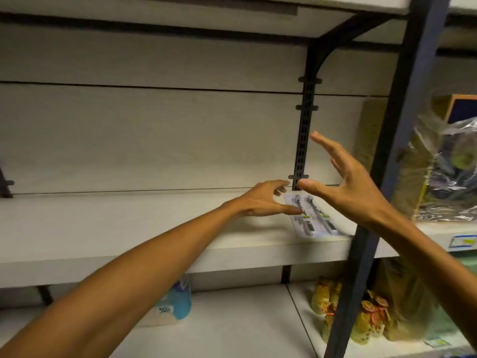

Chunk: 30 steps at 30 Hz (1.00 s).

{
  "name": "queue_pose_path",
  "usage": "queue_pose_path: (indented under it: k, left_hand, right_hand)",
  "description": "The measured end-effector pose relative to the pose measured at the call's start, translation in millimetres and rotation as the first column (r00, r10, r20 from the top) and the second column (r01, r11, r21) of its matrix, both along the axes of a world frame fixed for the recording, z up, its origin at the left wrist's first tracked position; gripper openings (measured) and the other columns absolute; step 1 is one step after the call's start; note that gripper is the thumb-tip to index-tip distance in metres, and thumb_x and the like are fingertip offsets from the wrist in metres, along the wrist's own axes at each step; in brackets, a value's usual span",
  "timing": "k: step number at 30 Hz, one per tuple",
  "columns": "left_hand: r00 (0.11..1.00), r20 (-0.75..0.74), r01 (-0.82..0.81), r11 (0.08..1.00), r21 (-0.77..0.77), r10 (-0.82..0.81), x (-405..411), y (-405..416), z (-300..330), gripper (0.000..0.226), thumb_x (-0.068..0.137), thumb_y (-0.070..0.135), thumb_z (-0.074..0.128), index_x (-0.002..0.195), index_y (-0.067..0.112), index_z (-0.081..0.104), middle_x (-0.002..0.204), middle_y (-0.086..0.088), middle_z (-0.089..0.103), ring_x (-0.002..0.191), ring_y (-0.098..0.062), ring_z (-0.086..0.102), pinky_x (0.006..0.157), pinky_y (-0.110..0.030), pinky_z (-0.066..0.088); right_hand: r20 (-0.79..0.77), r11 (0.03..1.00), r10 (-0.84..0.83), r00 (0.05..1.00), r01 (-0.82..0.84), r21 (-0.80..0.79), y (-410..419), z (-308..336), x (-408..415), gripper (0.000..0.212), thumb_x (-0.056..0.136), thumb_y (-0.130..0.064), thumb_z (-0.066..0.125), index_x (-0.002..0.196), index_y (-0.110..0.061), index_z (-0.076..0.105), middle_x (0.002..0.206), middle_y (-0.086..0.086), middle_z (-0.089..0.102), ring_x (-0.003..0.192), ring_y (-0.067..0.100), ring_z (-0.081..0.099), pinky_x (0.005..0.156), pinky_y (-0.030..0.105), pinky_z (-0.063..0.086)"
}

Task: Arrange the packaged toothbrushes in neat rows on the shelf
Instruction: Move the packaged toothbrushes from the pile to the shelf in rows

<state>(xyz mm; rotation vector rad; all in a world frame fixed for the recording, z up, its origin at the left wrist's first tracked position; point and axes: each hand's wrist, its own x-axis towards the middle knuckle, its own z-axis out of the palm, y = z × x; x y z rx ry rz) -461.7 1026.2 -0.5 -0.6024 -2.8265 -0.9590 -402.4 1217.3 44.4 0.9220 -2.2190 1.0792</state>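
A flat blister pack with two toothbrushes (316, 218) lies on the pale shelf (129, 228), near its right end by the dark upright. My left hand (260, 200) reaches over the shelf with fingers spread, its thumb tip at the pack's left edge. My right hand (346, 182) hovers above the pack with fingers straight and spread, holding nothing.
A dark metal post (382, 177) stands in front of the shelf's right end. A slotted bracket rail (304, 135) runs up the back wall. Plastic-wrapped goods (444, 161) sit to the right. On the lower shelf are a blue-and-white packet (175, 303) and yellow packets (361, 319).
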Motion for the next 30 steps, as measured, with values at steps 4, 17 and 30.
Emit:
queue_pose_path:
  k: [4,17,30]
  left_hand:
    - [0.974,-0.218,-0.038,0.992,0.123,0.065,34,-52,15,0.099,0.067,0.063,0.072,0.147,0.029,0.027,0.152,0.006,0.031,0.134,-0.014,0.037,0.107,-0.039,0.04]
    - [0.766,-0.55,-0.263,0.943,0.202,0.331,209,-261,32,0.112,0.06,0.074,0.066,0.15,0.028,0.017,0.155,0.009,0.021,0.138,-0.011,0.03,0.11,-0.04,0.038]
    - [0.628,-0.587,-0.486,0.846,0.218,0.512,458,-474,23,0.11,0.059,0.067,0.07,0.149,0.026,0.023,0.153,0.012,0.025,0.137,-0.005,0.03,0.107,-0.023,0.034]
  right_hand:
    - [0.018,0.997,0.07,0.997,-0.069,-0.021,-36,-1,2,0.088,0.071,-0.053,0.067,0.146,-0.041,0.023,0.156,-0.014,0.02,0.136,0.0,0.02,0.106,0.025,0.022]
    - [0.01,0.96,0.28,0.96,-0.28,0.011,-218,1,59,0.093,0.068,-0.064,0.066,0.146,-0.043,0.021,0.156,-0.014,0.022,0.137,0.004,0.023,0.109,0.031,0.024]
    - [0.022,0.883,0.47,0.882,-0.469,-0.033,-444,-4,230,0.097,0.065,-0.066,0.065,0.148,-0.04,0.021,0.155,-0.013,0.024,0.141,0.01,0.026,0.109,0.034,0.025]
